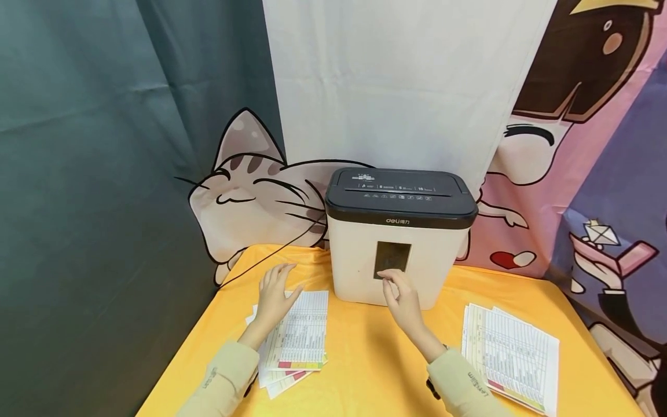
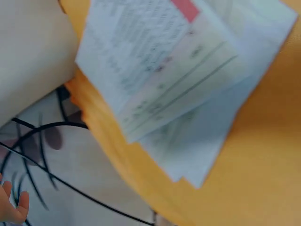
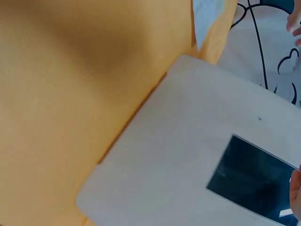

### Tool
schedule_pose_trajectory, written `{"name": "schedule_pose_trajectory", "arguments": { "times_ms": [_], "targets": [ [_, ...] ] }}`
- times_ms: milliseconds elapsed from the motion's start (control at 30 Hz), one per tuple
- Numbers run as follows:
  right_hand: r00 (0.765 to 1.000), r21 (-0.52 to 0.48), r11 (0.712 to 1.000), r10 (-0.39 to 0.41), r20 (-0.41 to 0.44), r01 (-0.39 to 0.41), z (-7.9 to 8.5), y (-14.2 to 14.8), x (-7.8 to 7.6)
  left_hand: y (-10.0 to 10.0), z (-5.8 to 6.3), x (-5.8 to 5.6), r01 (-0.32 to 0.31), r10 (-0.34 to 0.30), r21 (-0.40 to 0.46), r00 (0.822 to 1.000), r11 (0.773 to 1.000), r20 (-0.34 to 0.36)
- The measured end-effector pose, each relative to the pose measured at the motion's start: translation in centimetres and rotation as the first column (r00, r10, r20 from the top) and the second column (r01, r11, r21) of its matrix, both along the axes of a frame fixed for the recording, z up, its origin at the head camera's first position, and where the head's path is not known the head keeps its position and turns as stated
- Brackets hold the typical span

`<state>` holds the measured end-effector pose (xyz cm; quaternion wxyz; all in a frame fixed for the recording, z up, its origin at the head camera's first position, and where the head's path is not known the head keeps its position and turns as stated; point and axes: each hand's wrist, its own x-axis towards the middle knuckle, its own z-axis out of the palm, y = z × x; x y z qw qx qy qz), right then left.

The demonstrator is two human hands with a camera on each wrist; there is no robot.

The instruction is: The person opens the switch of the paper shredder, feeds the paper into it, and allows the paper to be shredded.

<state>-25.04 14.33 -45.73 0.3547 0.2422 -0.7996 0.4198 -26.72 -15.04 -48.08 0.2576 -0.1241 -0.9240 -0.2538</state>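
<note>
My left hand (image 1: 274, 298) hovers over a loose pile of printed sheets (image 1: 304, 330) on the left of the table, fingers spread and holding nothing. In the left wrist view those papers (image 2: 136, 56) lie fanned, with only a few fingertips (image 2: 14, 207) at the edge. My right hand (image 1: 403, 301) is raised in front of the paper shredder (image 1: 354, 255), fingers loosely bent around air. The shredder is white with a black top and a dark window (image 1: 392, 259). In the right wrist view, part of the right hand (image 3: 295, 193) shows beside that window.
A second stack of printed sheets (image 1: 513, 353) lies at the right of the yellow-covered table (image 1: 375, 370). A thin black cord (image 1: 271, 255) runs from behind the shredder past the table's left side. Behind hangs a cartoon-printed curtain (image 1: 406, 81).
</note>
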Motion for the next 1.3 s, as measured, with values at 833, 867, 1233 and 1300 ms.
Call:
{"name": "schedule_pose_trajectory", "arguments": {
  "times_ms": [833, 867, 1233, 1300],
  "targets": [
    [0.916, -0.147, 0.989, 0.035, 0.399, 0.026, -6.4, -7.0, 0.3, -1.2, -5.9, 0.0, -0.232, 0.238, -0.062, 0.897, 0.971, 0.373],
    [0.905, -0.143, 0.990, 0.042, 0.424, 0.021, -6.6, -7.2, 0.4, -1.1, -5.9, 0.0, -0.235, 0.242, -0.066, 0.891, 0.970, 0.385],
    [0.776, -0.123, 0.989, 0.138, 0.615, -0.079, -8.3, -9.1, 0.7, -0.7, -5.8, 0.5, -0.258, 0.256, -0.065, 0.830, 0.964, 0.496],
    [0.747, -0.148, 0.984, 0.170, 0.642, -0.096, -8.6, -9.4, 0.8, -0.7, -6.0, 0.5, -0.264, 0.257, -0.063, 0.813, 0.962, 0.522]
  ]
}}
